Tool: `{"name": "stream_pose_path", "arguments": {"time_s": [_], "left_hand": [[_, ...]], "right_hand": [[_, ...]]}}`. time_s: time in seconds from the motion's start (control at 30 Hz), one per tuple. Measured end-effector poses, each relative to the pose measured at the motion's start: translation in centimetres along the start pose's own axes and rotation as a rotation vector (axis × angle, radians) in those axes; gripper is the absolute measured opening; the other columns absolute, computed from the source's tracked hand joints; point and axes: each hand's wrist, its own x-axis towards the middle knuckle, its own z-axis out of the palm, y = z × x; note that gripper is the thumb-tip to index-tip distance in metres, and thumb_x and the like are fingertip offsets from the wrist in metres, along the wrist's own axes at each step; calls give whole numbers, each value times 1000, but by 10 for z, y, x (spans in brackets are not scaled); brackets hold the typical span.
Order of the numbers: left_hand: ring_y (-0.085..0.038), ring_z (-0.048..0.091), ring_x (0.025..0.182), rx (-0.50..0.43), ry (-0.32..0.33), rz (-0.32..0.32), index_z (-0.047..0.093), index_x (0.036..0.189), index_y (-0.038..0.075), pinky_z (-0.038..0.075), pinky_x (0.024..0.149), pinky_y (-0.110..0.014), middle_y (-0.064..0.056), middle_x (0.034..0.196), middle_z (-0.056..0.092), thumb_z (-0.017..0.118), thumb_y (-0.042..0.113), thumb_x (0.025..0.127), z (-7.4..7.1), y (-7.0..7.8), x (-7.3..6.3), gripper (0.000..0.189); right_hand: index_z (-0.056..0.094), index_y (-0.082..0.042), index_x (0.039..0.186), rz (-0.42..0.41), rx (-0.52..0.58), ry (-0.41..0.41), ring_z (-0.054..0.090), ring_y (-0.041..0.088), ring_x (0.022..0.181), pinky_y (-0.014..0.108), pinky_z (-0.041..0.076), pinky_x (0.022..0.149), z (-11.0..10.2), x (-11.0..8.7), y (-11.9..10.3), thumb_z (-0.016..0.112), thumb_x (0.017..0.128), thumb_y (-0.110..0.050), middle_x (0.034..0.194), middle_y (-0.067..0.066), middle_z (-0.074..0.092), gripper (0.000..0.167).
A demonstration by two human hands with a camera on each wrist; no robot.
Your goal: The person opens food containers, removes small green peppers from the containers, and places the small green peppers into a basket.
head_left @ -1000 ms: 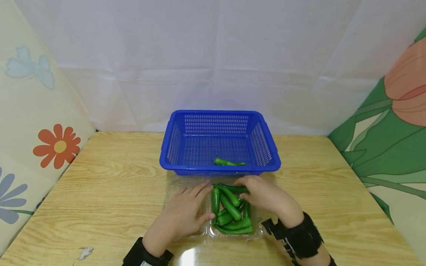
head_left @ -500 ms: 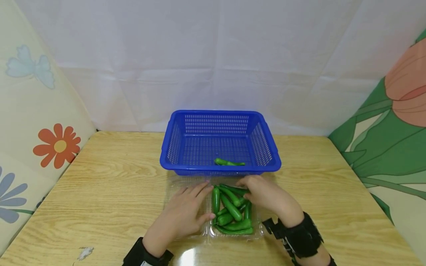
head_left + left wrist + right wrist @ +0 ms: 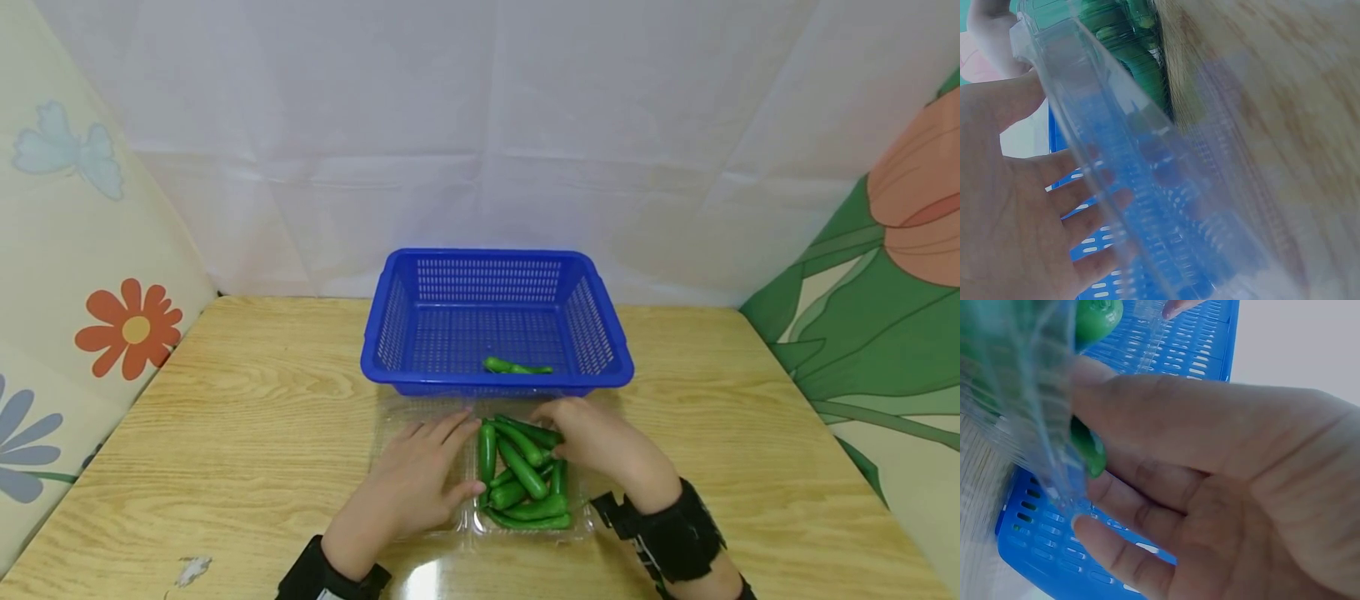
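Several green chili peppers (image 3: pixel 521 467) lie heaped in the right half of a clear plastic clamshell box (image 3: pixel 480 527), whose lid half lies opened out to the left. My left hand (image 3: pixel 420 479) lies over the lid half, fingers extended, its thumb and fingertips at the divide beside the peppers. In the left wrist view the clear plastic wall (image 3: pixel 1122 112) crosses in front of the fingers. At the box's far right corner, my right hand (image 3: pixel 596 442) pinches the end of a dark green chili pepper (image 3: pixel 531 429); in the right wrist view the pepper's tip (image 3: pixel 1089 449) shows between thumb and fingers.
Behind the box stands a blue perforated basket (image 3: pixel 495 379) with small green peppers (image 3: pixel 516 366) near its front wall. A white cloth hangs behind the wooden table (image 3: pixel 255 417). Printed panels border both sides.
The far pepper at my right fingers has turned slightly, its right end shifting toward me. Peppers near it have shifted a little. My left hand has stayed in place.
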Motion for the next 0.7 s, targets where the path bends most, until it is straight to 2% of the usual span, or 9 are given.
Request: {"name": "stream_pose_path", "arguments": {"time_s": [0.7], "left_hand": [[-28,41,138,6,21,23,44,148,11,36,111,-50,-7,154,42,61,54,93,0,0,0,72]], "right_hand": [[73,-2,105,-24,-8,-2,66,26,91,43,57,81,1,0,1,79,77,6,94,7,70,30]]}}
